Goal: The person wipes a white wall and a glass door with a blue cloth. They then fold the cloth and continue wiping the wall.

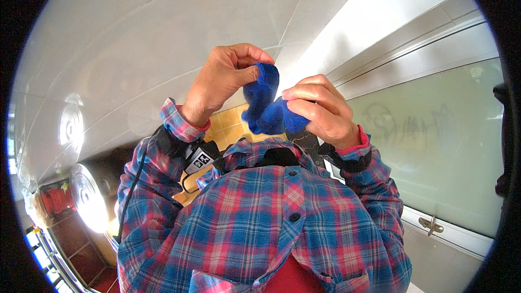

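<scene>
A dark blue cloth [264, 120], soft and folded or twisted, hangs in a bend between my two hands. My left hand [228, 77] pinches its upper end between thumb and fingers. Lower and to the right, my right hand [321, 110] grips the other end with its fingertips. A few thin, pale strands stick out below the right hand. Whether the cloth is a rag or a garment I cannot tell. Both hands are raised before the chest, over a plaid shirt.
A tiled wall [183, 20] rises close ahead. At the right stands a frosted glass panel [431, 142] in a pale frame with a metal latch [430, 226]. A shiny round metal lid or pan [87, 197] is at the lower left. Yellow tiles [230, 124] show below the hands.
</scene>
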A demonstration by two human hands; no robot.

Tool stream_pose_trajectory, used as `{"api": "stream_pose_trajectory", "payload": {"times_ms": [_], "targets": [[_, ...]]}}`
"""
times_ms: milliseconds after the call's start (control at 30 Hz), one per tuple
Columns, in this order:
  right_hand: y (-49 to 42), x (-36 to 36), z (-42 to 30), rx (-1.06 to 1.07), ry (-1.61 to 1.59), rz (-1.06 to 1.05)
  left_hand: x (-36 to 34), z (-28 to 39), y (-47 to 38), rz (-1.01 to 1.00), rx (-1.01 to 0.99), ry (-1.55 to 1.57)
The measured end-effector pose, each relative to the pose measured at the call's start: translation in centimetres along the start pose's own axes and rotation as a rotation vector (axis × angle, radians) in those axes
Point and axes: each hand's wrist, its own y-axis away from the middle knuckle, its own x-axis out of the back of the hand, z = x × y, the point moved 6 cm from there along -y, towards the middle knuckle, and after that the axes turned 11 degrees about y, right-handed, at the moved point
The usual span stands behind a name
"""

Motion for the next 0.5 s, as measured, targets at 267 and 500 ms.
{"api": "stream_pose_trajectory", "payload": {"times_ms": [267, 500], "targets": [[-0.6, 2.5, 0.8, -0.033, -0.042, 0.042, -1.3, 1.5, 0.4, -0.228, -0.122, -0.19], [-0.1, 2.6, 1.7, -0.119, -0.119, 0.034, -0.7, 1.6, -0.3, -0.012, -0.092, -0.424]]}}
